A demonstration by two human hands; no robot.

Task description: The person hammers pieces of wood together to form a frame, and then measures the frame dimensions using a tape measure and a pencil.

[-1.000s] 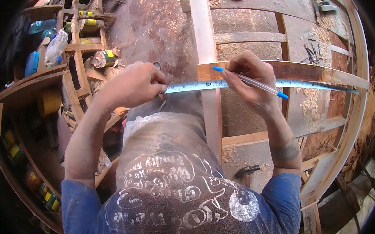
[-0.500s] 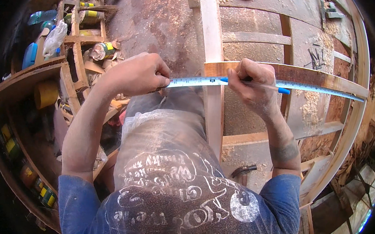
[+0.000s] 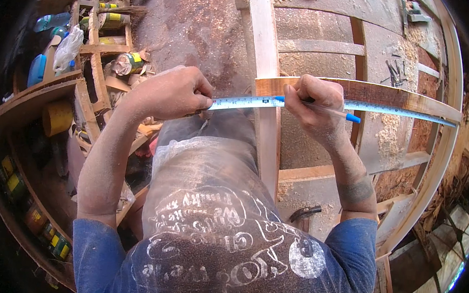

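My left hand (image 3: 181, 94) is closed on the near end of a blue-white tape measure (image 3: 238, 103). The tape runs out to the right, across a pale wooden rail (image 3: 268, 143) and on to the frame's far right edge. Just behind it lies a brown wooden strip (image 3: 377, 94), alongside the tape. My right hand (image 3: 318, 106) grips a pen with a blue cap (image 3: 353, 118); its blue tip (image 3: 279, 99) points left, at the tape over the rail. My right fist hides part of the tape and strip.
The wooden frame has several slats (image 3: 321, 47) dusted with sawdust. Loose nails (image 3: 395, 73) lie on a board at the upper right. On the left stand wooden shelves (image 3: 39, 94) with cans, a yellow container (image 3: 57, 118) and a plastic bag (image 3: 68, 49). A dark curved object (image 3: 305, 213) rests near my right elbow.
The pen has tilted slightly, its tip shifting a little to the left and its capped end dropping. The left hand and the tape stay nearly in place.
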